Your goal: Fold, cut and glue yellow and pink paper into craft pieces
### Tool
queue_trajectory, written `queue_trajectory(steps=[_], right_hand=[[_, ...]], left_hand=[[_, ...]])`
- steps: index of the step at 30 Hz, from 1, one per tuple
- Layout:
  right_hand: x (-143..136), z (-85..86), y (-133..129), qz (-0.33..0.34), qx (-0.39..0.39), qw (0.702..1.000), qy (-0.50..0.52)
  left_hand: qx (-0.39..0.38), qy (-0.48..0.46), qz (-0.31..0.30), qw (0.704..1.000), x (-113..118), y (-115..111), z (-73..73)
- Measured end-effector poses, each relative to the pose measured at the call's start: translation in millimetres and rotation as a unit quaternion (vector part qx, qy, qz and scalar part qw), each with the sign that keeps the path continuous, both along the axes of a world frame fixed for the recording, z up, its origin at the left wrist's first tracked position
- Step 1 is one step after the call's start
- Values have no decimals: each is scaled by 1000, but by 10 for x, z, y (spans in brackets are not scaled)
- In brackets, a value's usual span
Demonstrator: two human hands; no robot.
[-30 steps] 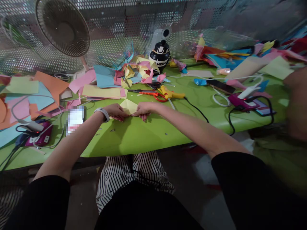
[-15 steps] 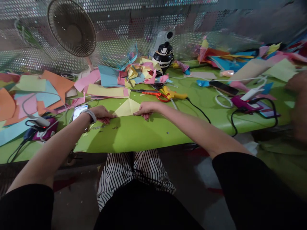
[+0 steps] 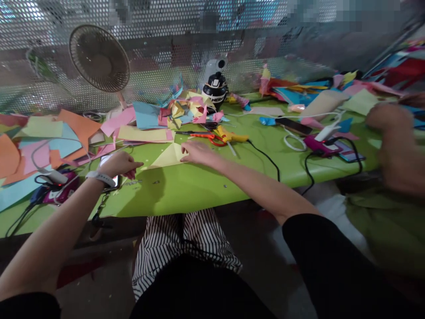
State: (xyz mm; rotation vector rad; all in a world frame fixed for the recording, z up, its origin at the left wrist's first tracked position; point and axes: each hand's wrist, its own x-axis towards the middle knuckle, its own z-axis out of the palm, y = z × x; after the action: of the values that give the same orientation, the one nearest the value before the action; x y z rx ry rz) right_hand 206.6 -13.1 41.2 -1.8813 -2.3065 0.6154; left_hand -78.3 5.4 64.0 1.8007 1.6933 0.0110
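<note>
A yellow sheet of paper [image 3: 165,158], folded to a triangle, lies on the green table in front of me. My right hand [image 3: 195,153] has its thumb and fingers closed on the paper's right side. Just beyond the left corner of the sheet is my left hand [image 3: 119,165], off the paper, its index finger pointing towards it and the other fingers bent down. A phone [image 3: 115,182] with a lit screen lies partly hidden beneath the left hand and wrist. Small shiny bits [image 3: 133,182] are scattered close by.
Orange-handled scissors [image 3: 202,134] and a yellow glue gun [image 3: 232,134] with a black cord lie behind the right hand. Coloured paper [image 3: 71,128] covers the left side. A fan [image 3: 99,57] and black bottle [image 3: 215,91] stand behind. Another person's arm [image 3: 395,133] is at right.
My left hand has let go of the paper's left corner and moved left towards the phone. My right hand stays at the paper. The view has shifted a little.
</note>
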Motion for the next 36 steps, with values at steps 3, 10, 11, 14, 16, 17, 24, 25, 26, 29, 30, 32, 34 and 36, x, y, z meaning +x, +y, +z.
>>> queue_trajectory(steps=[3,10,11,14,16,17,24,25,26,29,30,32,34,36], right_hand=[[13,-42,31,11,-31,999,27],[8,-180,45,-9,-142,969,200],[-26,-199,17,-24,-132,965,225],[-164,-255,-75,-74,-113,927,349],[-254,-286,-126,-92,-132,866,473],[-289,-296,-146,-93,-147,831,528],[-159,-322,-112,-72,-99,824,553],[-99,-333,-81,-78,-82,847,519],[-36,-344,-48,-86,-62,869,483],[163,-356,21,-109,-8,913,393],[233,-347,21,-116,5,920,376],[392,-309,-18,-132,42,930,341],[587,-259,-88,-155,109,946,264],[831,-220,-146,-188,202,957,86]], left_hand=[[-9,-65,-5,998,72,-148,-84],[-77,-186,-3,980,276,-440,-144],[-79,-216,13,973,317,-467,-147],[-70,-325,60,941,441,-484,-178],[-68,-380,68,920,507,-435,-224],[-69,-396,66,913,531,-396,-253],[-45,-430,113,894,475,-46,-451],[-39,-428,128,894,450,-5,-470],[-36,-427,141,892,425,34,-486],[-43,-428,159,889,360,127,-530],[-46,-427,159,889,342,148,-545],[-52,-426,157,890,311,172,-575],[-54,-428,153,889,288,174,-600],[-53,-432,148,888,276,165,-615]])
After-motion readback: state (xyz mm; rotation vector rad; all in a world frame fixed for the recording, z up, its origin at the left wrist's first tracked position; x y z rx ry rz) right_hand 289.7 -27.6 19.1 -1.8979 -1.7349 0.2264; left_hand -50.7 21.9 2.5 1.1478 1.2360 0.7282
